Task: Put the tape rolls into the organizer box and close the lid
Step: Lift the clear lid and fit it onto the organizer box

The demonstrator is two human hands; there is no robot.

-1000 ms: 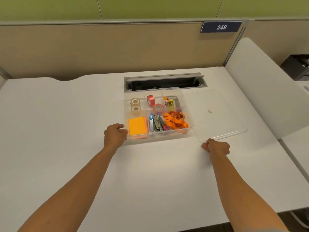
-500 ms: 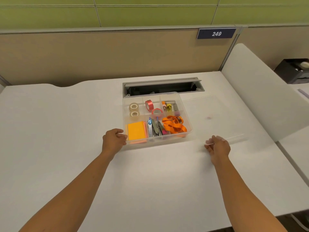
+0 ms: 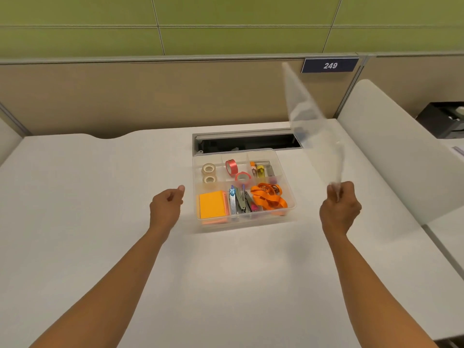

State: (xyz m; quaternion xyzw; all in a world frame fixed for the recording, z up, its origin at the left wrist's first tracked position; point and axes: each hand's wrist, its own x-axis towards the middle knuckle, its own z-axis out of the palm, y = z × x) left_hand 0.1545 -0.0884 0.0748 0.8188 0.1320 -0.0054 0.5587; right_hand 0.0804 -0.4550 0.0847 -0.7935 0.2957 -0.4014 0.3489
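Note:
The clear organizer box sits open on the white desk. Two beige tape rolls lie in its back left compartment and two red tape rolls in the back middle one. My right hand grips the near edge of the clear lid, which stands tilted almost upright in the air to the right of the box, blurred. My left hand hovers just left of the box with curled fingers, holding nothing and not touching it.
The box also holds orange sticky notes, staplers, an orange lanyard and markers. A cable slot opens in the desk behind the box. A beige partition stands at the back, a white divider at the right.
My right hand has lifted the lid off the desk and swung it up on edge. My left hand has come off the box's front left corner.

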